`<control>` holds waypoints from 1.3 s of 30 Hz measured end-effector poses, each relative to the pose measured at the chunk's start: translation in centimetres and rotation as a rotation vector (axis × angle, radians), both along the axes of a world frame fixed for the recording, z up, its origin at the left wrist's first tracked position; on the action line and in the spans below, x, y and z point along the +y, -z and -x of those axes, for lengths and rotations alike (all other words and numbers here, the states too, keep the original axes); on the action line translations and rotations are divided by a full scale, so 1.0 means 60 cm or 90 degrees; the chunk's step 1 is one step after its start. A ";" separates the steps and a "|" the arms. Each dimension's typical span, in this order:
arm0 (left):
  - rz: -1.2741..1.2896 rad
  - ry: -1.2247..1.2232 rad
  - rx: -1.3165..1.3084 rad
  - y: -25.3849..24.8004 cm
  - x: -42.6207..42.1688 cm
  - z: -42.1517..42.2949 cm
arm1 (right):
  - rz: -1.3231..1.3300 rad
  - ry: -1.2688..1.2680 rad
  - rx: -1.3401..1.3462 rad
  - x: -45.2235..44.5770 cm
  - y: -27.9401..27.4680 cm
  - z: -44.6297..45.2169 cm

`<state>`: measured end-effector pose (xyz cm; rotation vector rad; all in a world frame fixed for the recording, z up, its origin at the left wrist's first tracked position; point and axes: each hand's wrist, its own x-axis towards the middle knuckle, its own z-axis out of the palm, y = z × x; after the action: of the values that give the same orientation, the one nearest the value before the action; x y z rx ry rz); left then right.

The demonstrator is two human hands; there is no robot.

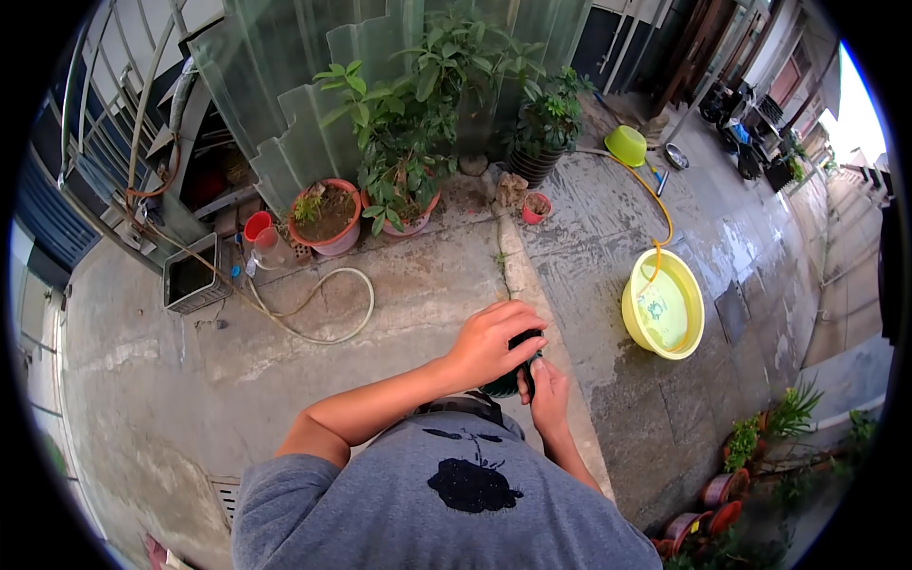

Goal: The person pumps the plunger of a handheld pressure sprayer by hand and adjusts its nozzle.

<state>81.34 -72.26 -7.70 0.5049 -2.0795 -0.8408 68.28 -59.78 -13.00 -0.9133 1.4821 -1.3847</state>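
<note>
Close to my waist I hold a dark green, bottle-like container [501, 387] with a black upper part; its exact kind is hard to make out. My left hand [496, 334] lies over the top, its fingers curled round the black part. Lower and to the right, my right hand [548, 391] grips a black handle-like piece at the container's side, the thumb pointing up along it. Much of the container is hidden by my hands and body.
A yellow basin [696, 332] with water and an orange hose [668, 217] stands at right. Potted plants [328, 233] line the corrugated panels ahead. A pale hose [369, 302] loops on the concrete near a grey crate [195, 299]. A green tub [626, 145] sits farther back.
</note>
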 end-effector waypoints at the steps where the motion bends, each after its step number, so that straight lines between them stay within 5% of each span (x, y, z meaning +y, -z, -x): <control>1: -0.003 0.003 0.000 -0.002 0.001 -0.001 | -0.002 0.000 -0.005 0.001 -0.001 -0.001; 10: 0.015 0.027 0.046 -0.030 0.010 -0.007 | 0.083 -0.005 -0.032 -0.006 -0.012 -0.007; 25: 0.005 0.003 -0.030 0.009 0.000 -0.006 | -0.006 0.040 0.017 -0.020 -0.003 -0.003; 39: 0.129 -0.161 0.014 0.013 -0.141 -0.072 | 0.027 -0.070 0.054 -0.194 -0.007 -0.049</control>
<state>85.66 -80.74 -8.50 0.6277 -2.0010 -0.4805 71.23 -71.45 -12.58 -1.0760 1.4477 -1.3149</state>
